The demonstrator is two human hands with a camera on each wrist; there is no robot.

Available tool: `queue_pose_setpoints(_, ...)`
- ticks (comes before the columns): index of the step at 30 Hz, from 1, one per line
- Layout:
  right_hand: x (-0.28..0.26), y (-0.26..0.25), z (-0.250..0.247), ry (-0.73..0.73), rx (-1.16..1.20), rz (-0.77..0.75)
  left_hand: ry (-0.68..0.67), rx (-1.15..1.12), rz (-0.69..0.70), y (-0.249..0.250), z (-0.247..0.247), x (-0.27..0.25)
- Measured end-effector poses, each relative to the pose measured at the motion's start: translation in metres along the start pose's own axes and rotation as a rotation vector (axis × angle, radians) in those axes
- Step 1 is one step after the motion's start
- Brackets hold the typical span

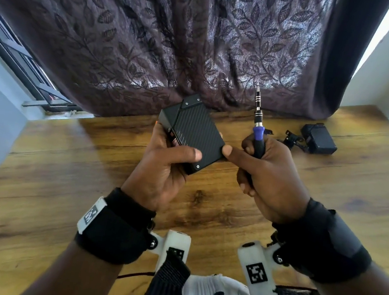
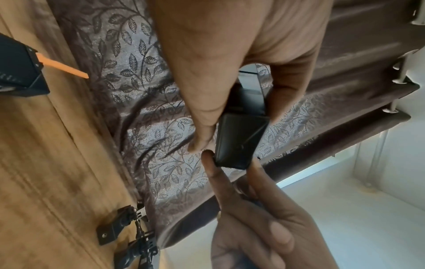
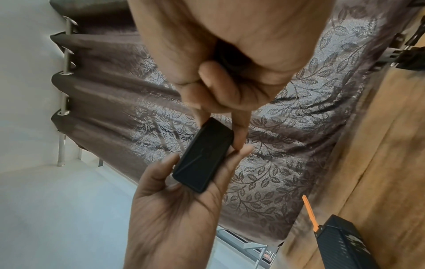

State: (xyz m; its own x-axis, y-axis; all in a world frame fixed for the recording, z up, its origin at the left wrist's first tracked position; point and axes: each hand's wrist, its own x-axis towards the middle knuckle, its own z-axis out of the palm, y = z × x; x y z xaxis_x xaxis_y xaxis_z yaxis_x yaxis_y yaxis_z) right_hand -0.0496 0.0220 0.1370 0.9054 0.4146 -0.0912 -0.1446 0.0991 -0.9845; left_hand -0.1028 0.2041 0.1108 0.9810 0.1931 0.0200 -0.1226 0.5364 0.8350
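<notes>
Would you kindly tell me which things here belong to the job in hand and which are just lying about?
In use: black case, held by the left hand; screwdriver, gripped by the right hand.
Lying about: second black box and black mount on the wooden table; curtain behind.

Wooden table (image 1: 72, 181) with dark grain. At far right on it, black box (image 1: 319, 139) with orange strip (image 2: 62, 67) at one end; just beside, small black mount (image 1: 291, 140).
</notes>
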Motion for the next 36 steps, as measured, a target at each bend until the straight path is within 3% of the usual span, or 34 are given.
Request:
queue_pose_setpoints(4,0.002,-0.004,0.007,0.000,-0.026,0.005,0.003,-0.049,0.046,-0.004,0.000,0.001)
queue_pose_setpoints(8,-0.001,-0.005,0.011,-0.018,-0.195,-0.013,0.000,-0.038,0.007,-0.009,0.008,0.005)
queue_pose_setpoints(17,-0.018,-0.026,-0.004,-0.079,-0.230,-0.043,-0.034,-0.337,-0.082,0.018,0.006,0.013)
queue_pose_setpoints(25,-0.048,-0.030,-0.012,-0.094,-0.496,-0.298,-0.067,-0.337,-0.035,0.030,0.009,0.014)
queue_pose_setpoints(29,-0.051,-0.027,-0.018,-0.065,-0.677,-0.332,-0.071,-0.370,-0.015,0.031,0.006,0.015)
queue_pose_setpoints(36,-0.048,-0.024,-0.014,-0.067,-0.715,-0.330,-0.108,-0.371,0.000,0.033,0.007,0.016)
